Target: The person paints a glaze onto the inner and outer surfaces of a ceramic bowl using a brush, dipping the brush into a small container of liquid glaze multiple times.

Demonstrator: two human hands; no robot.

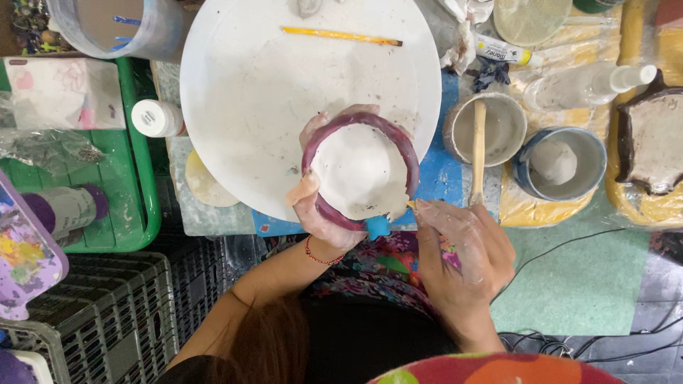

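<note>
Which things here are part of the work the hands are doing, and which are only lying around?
In use:
- left hand, holding the upturned bowl with the purple rim
- right hand, holding a brush at the bowl's lower edge
- white round board beneath the bowl

Lying about:
- yellow brush
- cup with wooden stick
- blue cup
- white bottle
- green tray

Yellow brush (341, 35) lying across the white round board (242, 99), wooden stick (478, 149) standing in a grey cup (486, 128), blue-rimmed cup (558, 162) beside it, perhaps holding glaze, green tray (135, 178) left
</note>
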